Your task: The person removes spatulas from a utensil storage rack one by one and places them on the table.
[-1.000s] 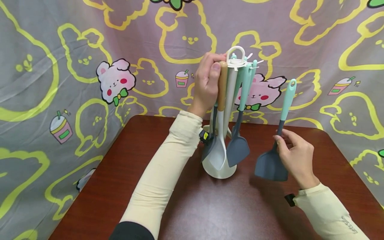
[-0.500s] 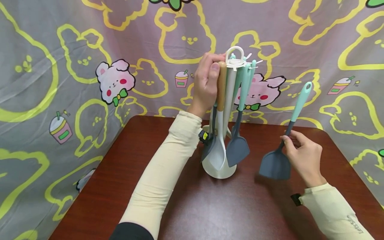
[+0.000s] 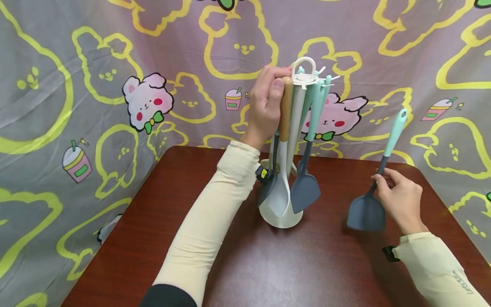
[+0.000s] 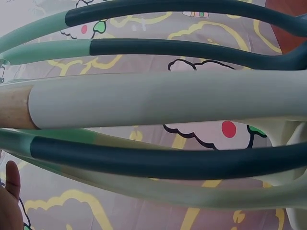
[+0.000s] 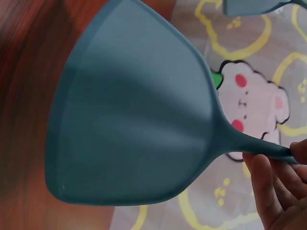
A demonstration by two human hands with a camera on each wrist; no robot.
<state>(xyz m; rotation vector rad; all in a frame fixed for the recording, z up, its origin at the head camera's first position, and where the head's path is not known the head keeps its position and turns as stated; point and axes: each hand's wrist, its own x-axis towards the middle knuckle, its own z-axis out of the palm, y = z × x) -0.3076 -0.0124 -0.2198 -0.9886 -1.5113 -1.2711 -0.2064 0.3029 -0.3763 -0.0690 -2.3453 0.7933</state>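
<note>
My right hand pinches the neck of a grey turner between thumb and fingers. Its mint handle tilts up to the right, and its blade hangs low over the table's right side. In the right wrist view the broad turner blade fills the middle. Around the top of a white utensil stand my left hand grips, its thumb beside the wooden handle of a white ladle. Some of the left fingers are hidden behind the handle. Another grey turner with a mint handle hangs on the stand's right.
Several more utensils hang around the stand, partly hidden; a dark one crosses the left wrist view. The round stand base rests on a brown table. A patterned cloth rises behind and at both sides.
My right hand has carried the turner to the right, away from the stand, and its handle has leaned further right. My left hand has stayed at the stand's top.
</note>
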